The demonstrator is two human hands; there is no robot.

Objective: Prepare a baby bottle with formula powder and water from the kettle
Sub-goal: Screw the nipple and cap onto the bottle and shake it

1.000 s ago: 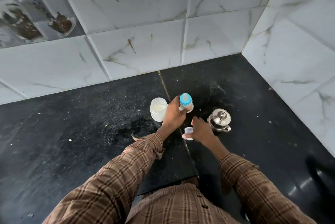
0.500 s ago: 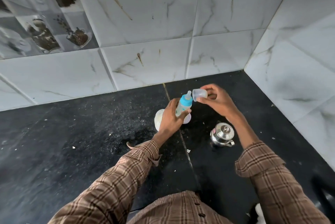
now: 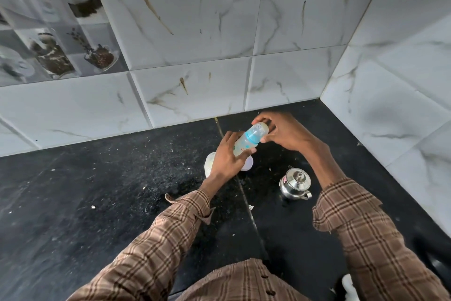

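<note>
A: Where did we have the bottle (image 3: 246, 141) just then?

B: Up off the counter (image 3: 97, 191), btwn both hands, over the white formula tub (image 3: 209, 163). Our left hand (image 3: 225, 158) was wrapped round the lower body, fingers curled shut on it, thumb on the near side.

A: And the right?

B: Our right hand (image 3: 285, 133) was at the top end, fingertips closed round the clear cap (image 3: 260, 130) over the teat, just above the blue collar (image 3: 252, 136). Couldn't tell if the cap was fully seated or only resting on.

A: Which way did it lie?

B: Tilted, not upright. Long axis ran from low-left, near our left palm, up to the right and away, top end pointing into our right hand. So the left had the base and the right the cap end, both touching it.

A: So the next move hung on that axis?

B: We reckoned so. Any push or twist on the cap had to go along that slant, w/ the left hand bracing against it. Pressed off-axis, the cap could've cocked to one side.

A: Kettle?

B: The small steel kettle (image 3: 294, 184) stood lid on, on the counter below our right forearm, apart from both hands. Right hand was the nearer one to it.

A: Anything inside the bottle?

B: Looked cloudy, but we couldn't say how full.
</note>
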